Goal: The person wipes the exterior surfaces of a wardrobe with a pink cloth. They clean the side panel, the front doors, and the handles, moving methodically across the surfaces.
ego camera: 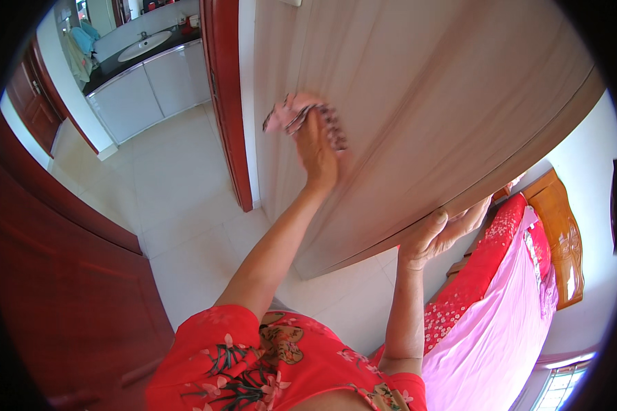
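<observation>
A pink cloth with a dark patterned border (292, 114) is held in my left hand (318, 154). That hand presses the cloth to the broad face of a tall wood-grain cabinet panel (416, 103); both look slightly blurred. My right hand (434, 236) grips the panel's right edge. Its thumb lies by the edge seam, and its fingers reach around the far side, where their tips are partly hidden.
Left of the panel stands a red-brown door frame (229, 103), with a washbasin (145, 46) beyond. A dark red door (77, 277) is at my left. On the right is a bed with pink bedding (486, 339) and a wooden headboard (558, 241). Pale floor tiles (185, 236) lie below.
</observation>
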`<state>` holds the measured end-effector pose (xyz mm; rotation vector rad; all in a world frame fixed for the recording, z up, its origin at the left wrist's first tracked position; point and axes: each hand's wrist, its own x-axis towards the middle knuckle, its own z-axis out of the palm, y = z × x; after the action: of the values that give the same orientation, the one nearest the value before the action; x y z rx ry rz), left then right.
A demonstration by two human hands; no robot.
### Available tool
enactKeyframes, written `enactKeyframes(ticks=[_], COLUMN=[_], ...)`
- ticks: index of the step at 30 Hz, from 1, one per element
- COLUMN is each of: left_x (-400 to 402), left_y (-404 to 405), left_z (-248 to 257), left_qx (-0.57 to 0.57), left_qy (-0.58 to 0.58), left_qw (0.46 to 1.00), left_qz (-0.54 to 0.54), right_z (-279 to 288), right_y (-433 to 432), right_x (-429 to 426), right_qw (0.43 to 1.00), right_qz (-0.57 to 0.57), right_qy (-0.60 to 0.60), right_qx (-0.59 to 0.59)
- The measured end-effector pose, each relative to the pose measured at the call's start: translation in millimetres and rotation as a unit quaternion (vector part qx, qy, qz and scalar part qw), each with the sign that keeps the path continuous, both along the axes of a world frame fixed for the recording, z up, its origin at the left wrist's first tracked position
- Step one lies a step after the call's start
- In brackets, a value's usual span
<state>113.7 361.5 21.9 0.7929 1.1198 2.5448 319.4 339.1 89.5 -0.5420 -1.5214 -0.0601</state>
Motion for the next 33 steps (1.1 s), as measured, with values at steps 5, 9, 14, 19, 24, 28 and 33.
enactKeyframes(ticks=[5,9,14,19,24,28,33], left_x=[-24,6,53,93,91,72,26], left_y=[20,5,-15,-34,-54,-40,-15], left_z=[-161,-234,-274,-177,-49,19,160], left_qx=[-0.018,-0.215,-0.275,-0.229,-0.217,-0.097,0.022], left_qy=[-0.132,-0.174,-0.213,-0.062,0.319,0.435,0.494], left_qw=[0.991,0.961,0.937,0.969,0.916,0.869,0.827], left_qz=[-0.022,0.027,-0.012,-0.065,0.11,0.215,0.268], right_z=[4,-3,2,-4,-2,-5,-11], right_y=[-3,1,-6,-2,-8,-5,2], right_x=[-4,0,-5,3,-2,-3,-1], right_qw=[1.0,1.0,1.0,1.0,1.0,0.999,0.999], right_qz=[0.024,0.005,-0.006,-0.021,0.008,0.033,0.024], right_qy=[0.002,-0.004,-0.009,-0.012,0.009,0.023,0.022], right_qx=[-0.001,0.01,0.006,0.019,0.008,0.015,0.026])
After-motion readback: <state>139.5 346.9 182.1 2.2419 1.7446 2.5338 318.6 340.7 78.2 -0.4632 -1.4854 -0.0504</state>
